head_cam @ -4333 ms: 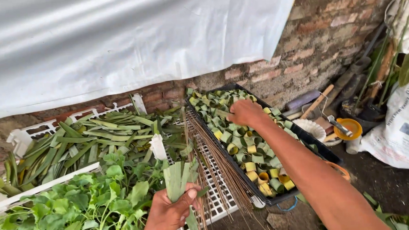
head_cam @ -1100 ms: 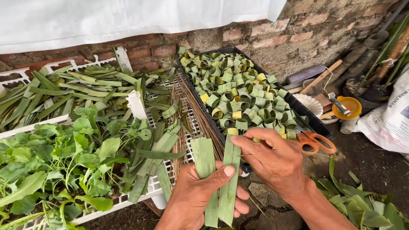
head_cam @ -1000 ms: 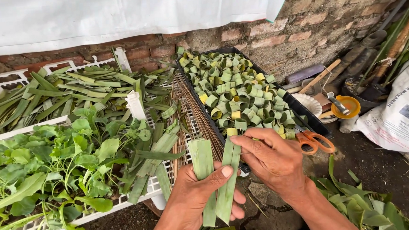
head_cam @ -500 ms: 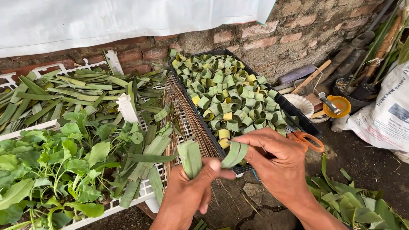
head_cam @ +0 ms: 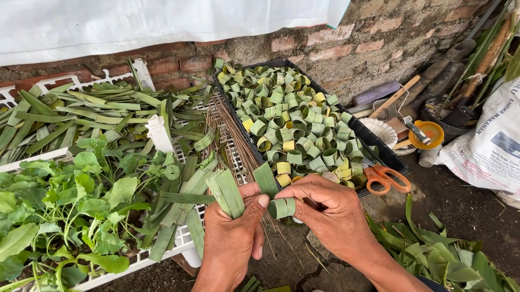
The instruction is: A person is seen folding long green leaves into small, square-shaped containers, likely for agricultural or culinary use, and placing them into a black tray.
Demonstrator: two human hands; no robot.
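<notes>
A narrow green leaf strip (head_cam: pixel 281 207) is being curled into a small ring between both hands, just in front of the black plastic tray (head_cam: pixel 391 157) of finished leaf rings (head_cam: pixel 282 112). It is being pinched by the right hand (head_cam: pixel 328 210), while spare flat strips (head_cam: pixel 227 192) are being gripped by the left hand (head_cam: pixel 232 230). The overlap is best being kept tight and the edges aligned.

Outdoor daylight, soft, no hard shadows. Rough brick wall (head_cam: pixel 396 32) behind, mortar crumbling. White tarp (head_cam: pixel 146 18) hangs over wall's upper part. Ground bare dark dirt (head_cam: pixel 489 211), scattered with green leaves (head_cam: pixel 432 255). White printed sack (head_cam: pixel 503 139) at right. Wooden tool handles (head_cam: pixel 474 52) lean against wall.
</notes>
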